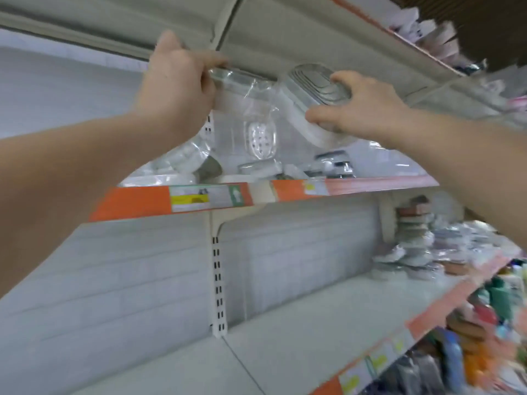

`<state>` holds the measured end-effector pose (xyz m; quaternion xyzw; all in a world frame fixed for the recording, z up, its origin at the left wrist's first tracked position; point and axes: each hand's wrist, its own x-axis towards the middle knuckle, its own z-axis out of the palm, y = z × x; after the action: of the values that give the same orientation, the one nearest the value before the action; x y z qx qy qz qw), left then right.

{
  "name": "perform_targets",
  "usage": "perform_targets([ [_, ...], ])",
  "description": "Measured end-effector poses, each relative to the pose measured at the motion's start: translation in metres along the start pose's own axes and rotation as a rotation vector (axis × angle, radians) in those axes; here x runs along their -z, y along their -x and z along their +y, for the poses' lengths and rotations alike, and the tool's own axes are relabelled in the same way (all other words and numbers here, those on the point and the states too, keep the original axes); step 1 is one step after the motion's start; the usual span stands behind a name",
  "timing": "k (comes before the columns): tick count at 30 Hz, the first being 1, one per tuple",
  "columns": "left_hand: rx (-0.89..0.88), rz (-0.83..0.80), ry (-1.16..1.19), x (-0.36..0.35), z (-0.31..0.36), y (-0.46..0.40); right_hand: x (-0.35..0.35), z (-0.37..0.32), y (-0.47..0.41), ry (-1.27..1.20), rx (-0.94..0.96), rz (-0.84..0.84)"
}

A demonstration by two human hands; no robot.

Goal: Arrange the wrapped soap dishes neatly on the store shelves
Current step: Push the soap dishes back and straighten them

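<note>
Upper shelf (370, 185), orange-edged: loose wrapped soap dishes (261, 138) heaped far back. Your right hand (362, 109), grip clamped on a white soap dish (308, 92), tilted, above the heap. Your left hand (176, 78), grip closed on a clear wrapped dish (236, 78) just left of it

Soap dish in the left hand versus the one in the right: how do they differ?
The left hand pinches a clear, see-through soap dish edge-on near the shelf above. The right hand grips a white soap dish, bulkier and tilted so its grey ribbed top faces the camera. Both are in clear wrap, held above the shelf.
</note>
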<state>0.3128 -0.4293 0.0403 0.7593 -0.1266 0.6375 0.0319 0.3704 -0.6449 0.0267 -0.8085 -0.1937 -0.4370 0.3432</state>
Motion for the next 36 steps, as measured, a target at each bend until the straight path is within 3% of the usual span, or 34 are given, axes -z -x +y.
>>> perform_targets([
  [8,-0.005,-0.104,0.218,-0.16,0.174,0.025,0.073,0.212,0.017,0.078,-0.216,-0.071],
  [14,-0.035,-0.206,0.298,-0.278,0.237,0.054,0.071,0.334,0.025,0.138,-0.366,-0.191],
  [21,-0.281,-0.26,0.414,-0.385,0.277,0.083,0.026,0.451,0.029,0.116,-0.558,-0.229],
  [25,-0.22,-0.328,0.468,-0.46,0.287,0.11,-0.005,0.515,0.017,0.216,-0.592,-0.308],
  [29,0.054,-0.393,0.499,-0.542,0.301,0.129,-0.023,0.578,0.01,0.323,-0.63,-0.374],
  [32,0.295,-0.604,0.474,-0.59,0.327,0.143,-0.034,0.624,0.003,0.341,-0.662,-0.405],
  [36,0.39,-0.885,0.383,-0.654,0.356,0.182,-0.048,0.679,-0.019,0.322,-0.618,-0.408],
])
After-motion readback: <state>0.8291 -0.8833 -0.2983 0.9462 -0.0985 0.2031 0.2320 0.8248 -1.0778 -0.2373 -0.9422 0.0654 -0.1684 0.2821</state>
